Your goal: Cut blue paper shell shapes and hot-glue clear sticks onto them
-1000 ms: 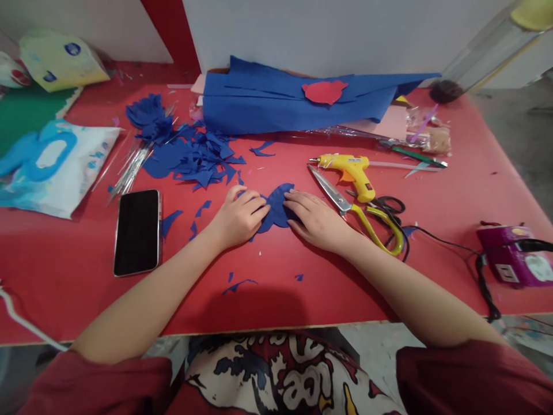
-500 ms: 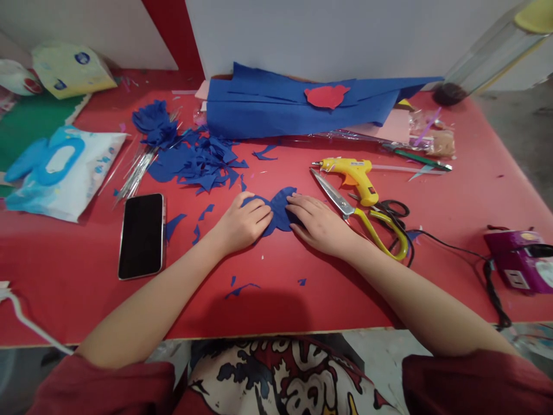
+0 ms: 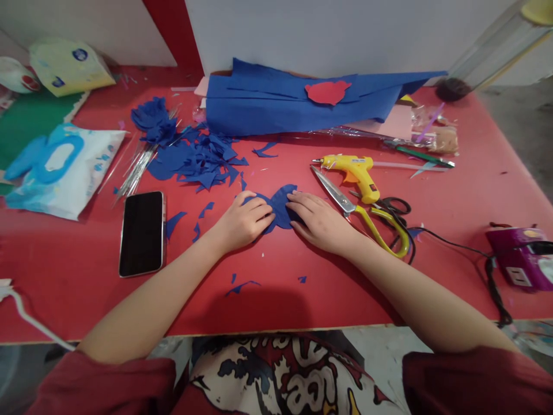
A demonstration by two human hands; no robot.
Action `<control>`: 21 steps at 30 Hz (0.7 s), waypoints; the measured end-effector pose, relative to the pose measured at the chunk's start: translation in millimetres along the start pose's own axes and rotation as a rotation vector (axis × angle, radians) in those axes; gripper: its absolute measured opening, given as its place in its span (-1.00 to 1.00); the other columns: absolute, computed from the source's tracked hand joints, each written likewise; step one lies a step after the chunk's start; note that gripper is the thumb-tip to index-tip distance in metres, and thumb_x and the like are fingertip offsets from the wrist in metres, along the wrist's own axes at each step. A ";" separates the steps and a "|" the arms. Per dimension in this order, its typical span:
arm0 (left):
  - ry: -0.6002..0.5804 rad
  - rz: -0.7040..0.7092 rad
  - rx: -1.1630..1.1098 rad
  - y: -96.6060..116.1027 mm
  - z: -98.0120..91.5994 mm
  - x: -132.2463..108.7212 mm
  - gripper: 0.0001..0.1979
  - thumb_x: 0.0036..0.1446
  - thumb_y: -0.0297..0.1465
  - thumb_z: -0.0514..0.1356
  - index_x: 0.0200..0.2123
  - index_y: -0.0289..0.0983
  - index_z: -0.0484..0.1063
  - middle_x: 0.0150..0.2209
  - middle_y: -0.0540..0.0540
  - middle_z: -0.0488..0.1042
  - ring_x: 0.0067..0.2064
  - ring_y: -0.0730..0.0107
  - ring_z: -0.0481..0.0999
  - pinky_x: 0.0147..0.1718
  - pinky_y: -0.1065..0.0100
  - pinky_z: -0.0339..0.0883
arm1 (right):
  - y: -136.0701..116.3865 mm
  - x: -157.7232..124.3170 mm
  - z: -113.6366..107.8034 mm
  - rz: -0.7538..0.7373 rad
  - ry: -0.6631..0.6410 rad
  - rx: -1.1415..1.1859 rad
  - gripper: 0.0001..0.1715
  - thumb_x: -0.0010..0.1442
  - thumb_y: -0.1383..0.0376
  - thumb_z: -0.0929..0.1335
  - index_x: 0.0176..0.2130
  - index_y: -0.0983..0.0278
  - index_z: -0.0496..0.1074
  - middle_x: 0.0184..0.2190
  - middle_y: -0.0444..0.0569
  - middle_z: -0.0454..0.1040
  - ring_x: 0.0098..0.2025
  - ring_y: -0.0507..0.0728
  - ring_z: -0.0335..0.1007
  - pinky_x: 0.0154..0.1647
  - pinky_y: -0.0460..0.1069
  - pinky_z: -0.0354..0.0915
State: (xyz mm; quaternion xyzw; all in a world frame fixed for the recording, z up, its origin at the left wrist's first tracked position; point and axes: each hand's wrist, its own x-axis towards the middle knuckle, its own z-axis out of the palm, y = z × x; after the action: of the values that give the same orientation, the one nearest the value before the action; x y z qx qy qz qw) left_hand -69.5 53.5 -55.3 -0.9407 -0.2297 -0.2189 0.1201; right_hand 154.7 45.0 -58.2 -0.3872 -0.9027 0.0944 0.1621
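Between my hands a thin blue cutout with rounded lobes lies on the red table; whether it is paper or cloth I cannot tell. My left hand has its bent fingers over the left part, hiding much of it. On the right edge rest the fingers of my right hand, with the thumb below them. Just right of that hand lie large scissors with yellow handles, blades apart. A yellow glue gun with a clear stick in its back lies behind them. Small blue scraps are scattered around.
Blue cut pieces, a blue flower and thin wires lie at back left. A phone and wipes pack are left. A blue sheet spans the back. A corded purple power box sits right.
The view has shifted very slightly. Both hands stay on the blue cutout in nearly the same place, the left fingers a touch further over it.
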 end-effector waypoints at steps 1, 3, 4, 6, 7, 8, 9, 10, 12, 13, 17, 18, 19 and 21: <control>0.003 0.004 -0.004 -0.1 0.1 0.0 -0.77 0.22 -0.54 0.00 -0.29 -0.33 0.47 -0.30 -0.08 0.54 -0.23 0.35 0.44 -0.11 0.19 0.18 | 0.1 -0.1 0.1 -0.003 -0.001 -0.001 -0.60 0.20 0.31 0.23 0.01 0.41 0.33 0.07 0.24 0.35 0.17 0.29 0.20 0.15 0.27 0.20; 0.000 0.008 -0.008 -0.3 0.5 0.0 -0.76 0.22 -0.53 -0.01 -0.29 -0.32 0.47 -0.30 -0.07 0.54 -0.23 0.35 0.44 -0.12 0.20 0.18 | 0.4 -0.2 0.4 -0.007 -0.004 -0.006 -0.60 0.21 0.31 0.22 0.02 0.41 0.33 0.08 0.24 0.34 0.18 0.29 0.19 0.15 0.27 0.20; -0.007 0.007 -0.009 -0.4 0.6 0.0 -0.75 0.23 -0.53 -0.01 -0.29 -0.31 0.47 -0.30 -0.07 0.54 -0.23 0.36 0.44 -0.11 0.20 0.18 | 0.4 -0.3 0.5 -0.009 -0.004 -0.010 -0.60 0.21 0.30 0.22 0.01 0.41 0.33 0.08 0.24 0.34 0.18 0.29 0.19 0.15 0.27 0.20; -0.024 0.004 -0.015 -0.5 0.7 0.0 -0.74 0.24 -0.52 -0.02 -0.30 -0.29 0.47 -0.30 -0.07 0.54 -0.22 0.37 0.43 -0.11 0.20 0.17 | 0.3 -0.3 0.4 -0.010 -0.001 -0.018 -0.60 0.20 0.31 0.23 0.01 0.43 0.34 0.08 0.25 0.34 0.17 0.30 0.20 0.15 0.26 0.20; -0.029 0.004 -0.021 -0.5 0.6 0.1 -0.74 0.24 -0.52 -0.03 -0.30 -0.28 0.47 -0.30 -0.07 0.54 -0.22 0.37 0.43 -0.10 0.20 0.17 | 0.2 -0.2 0.2 -0.009 -0.002 -0.019 -0.60 0.20 0.31 0.23 0.00 0.43 0.34 0.08 0.25 0.34 0.17 0.30 0.20 0.15 0.25 0.20; -0.033 0.003 -0.030 -0.5 0.4 0.1 -0.74 0.24 -0.52 -0.03 -0.30 -0.29 0.47 -0.30 -0.07 0.54 -0.22 0.37 0.43 -0.10 0.19 0.17 | 0.1 -0.1 -0.1 -0.007 -0.005 -0.018 -0.60 0.20 0.31 0.23 0.00 0.44 0.34 0.08 0.25 0.34 0.17 0.30 0.20 0.15 0.25 0.20; -0.037 0.003 -0.041 -0.5 0.0 0.2 -0.74 0.23 -0.53 -0.02 -0.31 -0.29 0.47 -0.30 -0.07 0.54 -0.22 0.37 0.43 -0.10 0.19 0.17 | 0.0 0.0 -0.3 -0.004 -0.010 -0.015 -0.60 0.20 0.31 0.23 0.00 0.43 0.34 0.08 0.25 0.34 0.17 0.30 0.20 0.15 0.25 0.20; -0.043 0.003 -0.053 -0.4 -0.6 0.3 -0.74 0.23 -0.53 -0.02 -0.31 -0.29 0.47 -0.30 -0.08 0.54 -0.22 0.37 0.43 -0.10 0.19 0.16 | -0.1 0.1 -0.5 0.000 -0.016 -0.011 -0.60 0.20 0.31 0.23 0.01 0.41 0.34 0.08 0.24 0.34 0.17 0.30 0.20 0.15 0.26 0.20; -0.064 0.002 -0.078 -0.1 -1.8 0.6 -0.74 0.23 -0.52 -0.03 -0.30 -0.28 0.46 -0.30 -0.08 0.54 -0.22 0.37 0.42 -0.10 0.19 0.16 | -0.2 0.3 -0.8 0.006 -0.022 0.000 -0.60 0.20 0.31 0.23 0.02 0.38 0.33 0.08 0.22 0.34 0.17 0.30 0.20 0.14 0.28 0.20; -0.075 0.001 -0.088 0.0 -2.4 0.7 -0.74 0.24 -0.52 -0.03 -0.30 -0.28 0.46 -0.31 -0.08 0.54 -0.23 0.38 0.42 -0.10 0.20 0.16 | -0.1 0.3 -0.7 0.007 -0.021 0.003 -0.61 0.20 0.31 0.23 0.02 0.37 0.33 0.08 0.21 0.34 0.17 0.30 0.20 0.14 0.29 0.19; -0.089 0.008 -0.109 0.3 -3.5 1.1 -0.75 0.24 -0.52 -0.02 -0.31 -0.29 0.46 -0.31 -0.08 0.53 -0.23 0.38 0.41 -0.11 0.22 0.15 | 0.0 0.3 -0.2 -0.001 -0.012 0.002 -0.61 0.20 0.31 0.23 0.00 0.41 0.34 0.07 0.24 0.35 0.17 0.29 0.21 0.14 0.26 0.20; -0.086 0.011 -0.110 0.3 -3.5 1.1 -0.76 0.24 -0.52 -0.01 -0.32 -0.29 0.45 -0.31 -0.08 0.53 -0.23 0.38 0.41 -0.12 0.23 0.15 | 0.0 0.3 -0.2 -0.002 -0.010 -0.001 -0.61 0.20 0.31 0.23 0.00 0.41 0.34 0.07 0.23 0.35 0.16 0.29 0.21 0.15 0.26 0.20; -0.081 0.015 -0.110 0.4 -3.4 1.1 -0.76 0.24 -0.52 -0.01 -0.32 -0.29 0.45 -0.32 -0.08 0.53 -0.23 0.38 0.41 -0.12 0.23 0.15 | 0.0 0.2 -0.2 -0.001 -0.009 -0.003 -0.62 0.20 0.31 0.23 0.00 0.41 0.34 0.07 0.23 0.35 0.16 0.29 0.21 0.14 0.26 0.20; -0.070 0.027 -0.106 0.5 -3.4 1.2 -0.77 0.23 -0.52 0.00 -0.32 -0.29 0.45 -0.32 -0.07 0.53 -0.24 0.39 0.41 -0.13 0.24 0.16 | 0.1 0.1 -0.3 -0.001 -0.007 -0.006 -0.62 0.20 0.32 0.23 0.00 0.40 0.34 0.07 0.22 0.35 0.16 0.29 0.21 0.14 0.26 0.20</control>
State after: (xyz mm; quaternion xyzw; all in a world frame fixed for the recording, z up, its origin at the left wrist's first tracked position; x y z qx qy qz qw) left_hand -69.5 52.4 -51.9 -0.9558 -0.2090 -0.1962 0.0651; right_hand 154.8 45.2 -57.9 -0.3869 -0.9038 0.0930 0.1577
